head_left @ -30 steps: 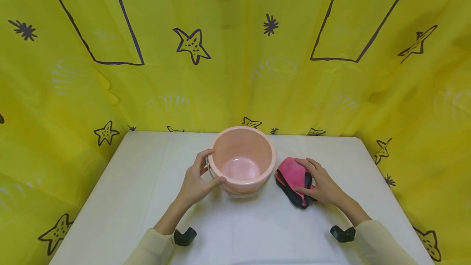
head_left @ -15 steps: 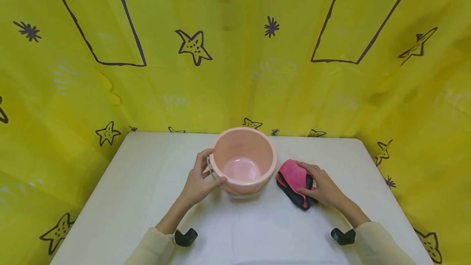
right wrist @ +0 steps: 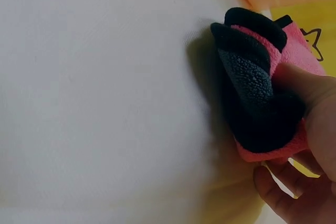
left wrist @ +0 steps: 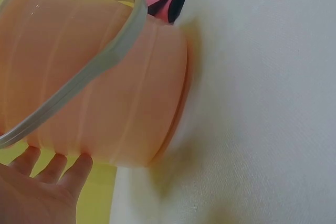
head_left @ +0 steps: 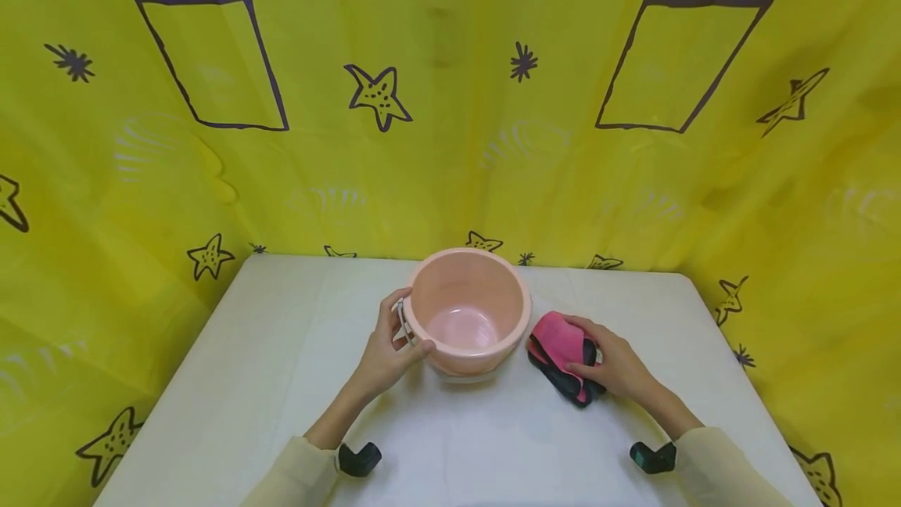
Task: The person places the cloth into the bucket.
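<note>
A pale pink bucket [head_left: 468, 327] stands near the middle of the table, its inside facing me with nothing in it. My left hand [head_left: 391, 344] grips its left rim, thumb on the near edge and fingers along the outer side. The white handle [left wrist: 113, 56] hangs down against the bucket's wall in the left wrist view. Right of the bucket lies a folded pink and black cloth [head_left: 559, 344] with a fuzzy dark grey patch [right wrist: 244, 74]. My right hand [head_left: 611, 354] holds this cloth from its right side, between thumb and fingers.
A white table [head_left: 239, 382] lies under everything. Yellow curtains [head_left: 450, 170] with drawn starfish, shells and dark-outlined frames rise behind it and on both sides. A small black device [head_left: 360, 460] sits at the left wrist, and a similar device [head_left: 653, 458] at the right wrist.
The head view has tilted up slightly, so the whole scene sits a little lower. Both hands keep their holds on the bucket and the cloth.
</note>
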The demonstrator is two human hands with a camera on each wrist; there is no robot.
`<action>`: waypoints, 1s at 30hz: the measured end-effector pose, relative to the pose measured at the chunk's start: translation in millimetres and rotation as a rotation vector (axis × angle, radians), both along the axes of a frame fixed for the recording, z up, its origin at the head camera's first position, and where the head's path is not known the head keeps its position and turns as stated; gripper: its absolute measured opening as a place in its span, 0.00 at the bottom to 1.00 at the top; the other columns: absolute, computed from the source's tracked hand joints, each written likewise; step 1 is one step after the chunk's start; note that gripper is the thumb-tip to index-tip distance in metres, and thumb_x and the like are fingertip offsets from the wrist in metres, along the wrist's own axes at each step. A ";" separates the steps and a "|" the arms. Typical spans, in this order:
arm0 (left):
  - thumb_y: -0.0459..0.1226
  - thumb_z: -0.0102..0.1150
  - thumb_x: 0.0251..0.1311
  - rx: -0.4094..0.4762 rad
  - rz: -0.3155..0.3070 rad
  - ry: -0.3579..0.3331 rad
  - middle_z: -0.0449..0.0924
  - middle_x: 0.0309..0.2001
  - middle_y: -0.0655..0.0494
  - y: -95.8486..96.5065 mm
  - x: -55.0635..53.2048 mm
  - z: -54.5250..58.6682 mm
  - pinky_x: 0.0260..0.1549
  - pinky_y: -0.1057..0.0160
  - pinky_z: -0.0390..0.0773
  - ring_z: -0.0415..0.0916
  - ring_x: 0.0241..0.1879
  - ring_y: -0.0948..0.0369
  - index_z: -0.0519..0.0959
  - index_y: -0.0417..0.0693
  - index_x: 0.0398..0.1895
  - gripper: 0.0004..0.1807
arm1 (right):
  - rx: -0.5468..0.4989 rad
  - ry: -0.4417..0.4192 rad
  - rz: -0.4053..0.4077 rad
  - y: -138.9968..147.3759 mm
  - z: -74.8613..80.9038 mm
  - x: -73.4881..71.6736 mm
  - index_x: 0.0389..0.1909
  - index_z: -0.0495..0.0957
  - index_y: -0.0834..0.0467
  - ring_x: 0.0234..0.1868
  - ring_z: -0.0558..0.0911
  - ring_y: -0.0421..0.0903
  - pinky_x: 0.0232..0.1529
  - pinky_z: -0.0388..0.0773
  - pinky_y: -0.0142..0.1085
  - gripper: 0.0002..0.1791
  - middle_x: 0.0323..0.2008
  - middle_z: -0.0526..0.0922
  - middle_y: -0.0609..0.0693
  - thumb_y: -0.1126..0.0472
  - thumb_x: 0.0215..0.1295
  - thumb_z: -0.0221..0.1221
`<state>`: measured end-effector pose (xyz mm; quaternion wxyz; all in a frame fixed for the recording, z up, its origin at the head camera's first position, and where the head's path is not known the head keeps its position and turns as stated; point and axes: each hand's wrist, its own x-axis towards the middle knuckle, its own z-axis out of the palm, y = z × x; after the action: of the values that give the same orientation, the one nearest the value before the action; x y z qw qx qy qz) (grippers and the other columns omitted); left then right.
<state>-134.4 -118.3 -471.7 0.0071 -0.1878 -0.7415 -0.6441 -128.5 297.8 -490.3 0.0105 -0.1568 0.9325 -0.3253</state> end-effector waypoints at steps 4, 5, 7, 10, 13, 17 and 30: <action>0.48 0.74 0.60 0.000 -0.004 -0.004 0.63 0.75 0.39 0.7 -0.1 -1.1 0.63 0.41 0.74 0.63 0.73 0.42 0.52 0.65 0.77 0.49 | -0.023 0.010 -0.010 -1.1 -1.5 0.7 0.71 0.69 0.49 0.57 0.80 0.59 0.53 0.82 0.58 0.42 0.64 0.79 0.58 0.56 0.57 0.77; 0.48 0.74 0.60 0.000 -0.005 -0.004 0.63 0.75 0.39 0.8 -0.2 -1.4 0.63 0.41 0.74 0.63 0.73 0.42 0.52 0.65 0.77 0.49 | -0.024 0.013 -0.011 -1.3 -1.7 0.7 0.71 0.70 0.49 0.55 0.80 0.58 0.53 0.82 0.57 0.42 0.63 0.79 0.58 0.56 0.56 0.77; 0.47 0.74 0.60 0.000 -0.004 -0.008 0.63 0.75 0.40 0.7 -0.5 -1.8 0.63 0.42 0.75 0.63 0.73 0.43 0.52 0.66 0.77 0.49 | -0.021 0.016 -0.013 -1.4 -1.2 0.8 0.71 0.70 0.48 0.54 0.81 0.57 0.52 0.82 0.55 0.41 0.63 0.80 0.57 0.57 0.56 0.77; 0.46 0.74 0.60 -0.002 -0.003 -0.015 0.63 0.75 0.41 0.3 -0.5 -1.7 0.63 0.43 0.74 0.62 0.74 0.45 0.52 0.67 0.77 0.49 | -0.007 0.021 -0.017 -1.3 0.9 0.4 0.69 0.71 0.48 0.53 0.81 0.56 0.51 0.81 0.55 0.40 0.62 0.81 0.57 0.58 0.56 0.77; 0.46 0.74 0.60 -0.003 -0.002 -0.013 0.63 0.75 0.41 -0.5 -0.4 -1.3 0.64 0.43 0.74 0.62 0.74 0.45 0.53 0.66 0.77 0.48 | -0.001 0.017 -0.017 -1.1 3.5 -0.8 0.69 0.72 0.49 0.52 0.81 0.55 0.51 0.81 0.54 0.39 0.60 0.82 0.57 0.58 0.56 0.77; 0.46 0.74 0.60 -0.007 0.005 -0.008 0.63 0.75 0.40 -1.6 -0.7 -1.0 0.64 0.43 0.73 0.62 0.74 0.45 0.53 0.65 0.77 0.48 | 0.006 0.014 -0.017 -0.4 8.3 -2.2 0.68 0.72 0.49 0.49 0.80 0.54 0.49 0.80 0.51 0.39 0.56 0.83 0.57 0.58 0.55 0.77; 0.47 0.73 0.61 -0.003 0.001 -0.006 0.60 0.76 0.39 -0.1 1.2 -1.9 0.64 0.38 0.71 0.60 0.75 0.42 0.52 0.64 0.78 0.48 | 0.022 0.096 0.034 6.0 26.9 -4.0 0.66 0.73 0.51 0.48 0.83 0.54 0.50 0.82 0.55 0.36 0.54 0.84 0.57 0.59 0.56 0.77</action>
<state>-133.2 -118.4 -473.6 0.0049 -0.1857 -0.7424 -0.6437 -132.5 303.8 -463.4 -0.0271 -0.1879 0.9327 -0.3067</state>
